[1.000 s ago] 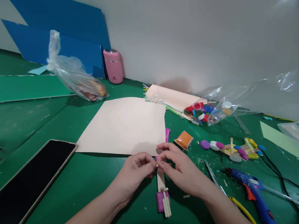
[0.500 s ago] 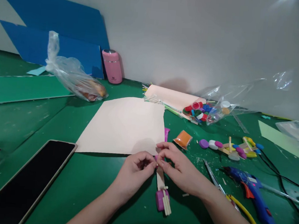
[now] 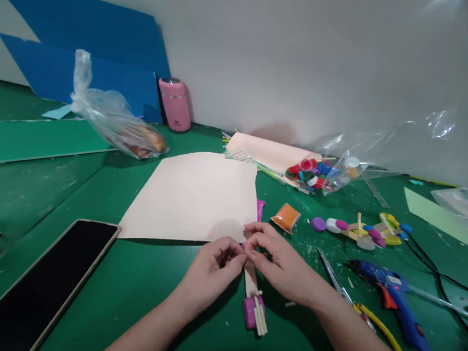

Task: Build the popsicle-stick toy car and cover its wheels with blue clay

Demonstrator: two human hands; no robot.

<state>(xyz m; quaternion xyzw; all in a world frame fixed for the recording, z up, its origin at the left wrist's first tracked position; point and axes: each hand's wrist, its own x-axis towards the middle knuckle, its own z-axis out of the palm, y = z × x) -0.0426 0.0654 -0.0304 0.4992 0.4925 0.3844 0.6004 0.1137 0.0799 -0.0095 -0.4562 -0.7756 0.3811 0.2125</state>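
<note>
Both my hands meet over the front right corner of a large cream sheet of paper (image 3: 199, 194). My left hand (image 3: 217, 262) is closed in a pinch, and my right hand (image 3: 271, 253) pinches against it from the other side. Between the fingertips shows a small purple piece (image 3: 244, 246), mostly hidden. Just below it a flat wooden craft stick (image 3: 251, 281) runs toward me. At its near end lies a rounded purple block (image 3: 250, 312) with several short thin sticks (image 3: 260, 317) on it.
To the right are an orange packet (image 3: 286, 218), a stick-and-cap model (image 3: 361, 232), scissors (image 3: 338, 276) and a blue glue gun (image 3: 399, 302) with its cord. A phone (image 3: 45, 284) lies left. Behind stand a pink flask (image 3: 175, 106) and bags, one with bottle caps (image 3: 312, 172).
Almost nothing differs. Both hands keep their pinch in the same spot, and the view has shifted very slightly.
</note>
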